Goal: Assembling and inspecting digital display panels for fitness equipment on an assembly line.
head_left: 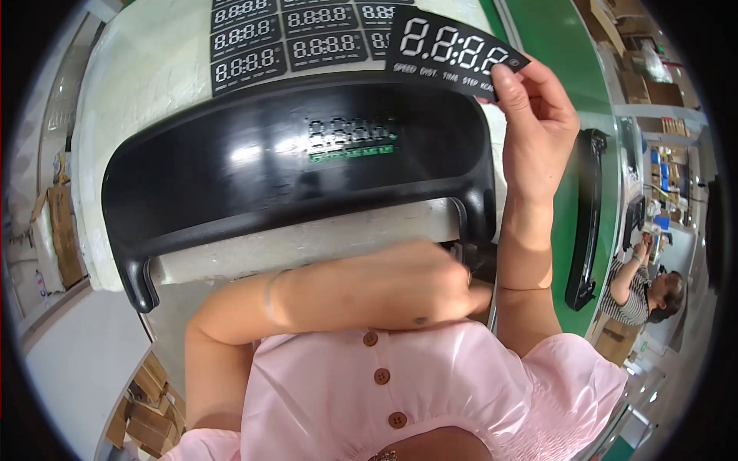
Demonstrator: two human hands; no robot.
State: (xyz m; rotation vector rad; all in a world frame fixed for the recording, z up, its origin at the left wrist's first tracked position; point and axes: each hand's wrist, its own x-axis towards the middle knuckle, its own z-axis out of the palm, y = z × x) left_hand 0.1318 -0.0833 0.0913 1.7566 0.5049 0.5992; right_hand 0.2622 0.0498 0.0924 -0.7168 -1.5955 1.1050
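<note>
A glossy black curved plastic panel (pixel 231 161) with two downturned ends lies in front of me. Digit-shaped cut-outs (pixel 350 134) sit right of its middle, with green showing in the lower row. My right hand (pixel 538 115) pinches the right end of a black display sticker (pixel 442 54) with white digit outlines, holding it above the panel's far right edge. My left hand (pixel 430 284) is bent across my chest, near the panel's near right leg. Motion blurs it and its fingers are mostly hidden, so whether it holds anything does not show.
A sheet of matching display stickers (pixel 284 38) lies beyond the panel on the pale, wrapped work surface (pixel 146 69). To the right, a long black bar-shaped part (pixel 588 223) rests on a green surface (pixel 569 180). Further right, another person (pixel 642 288) in a striped top works among boxes.
</note>
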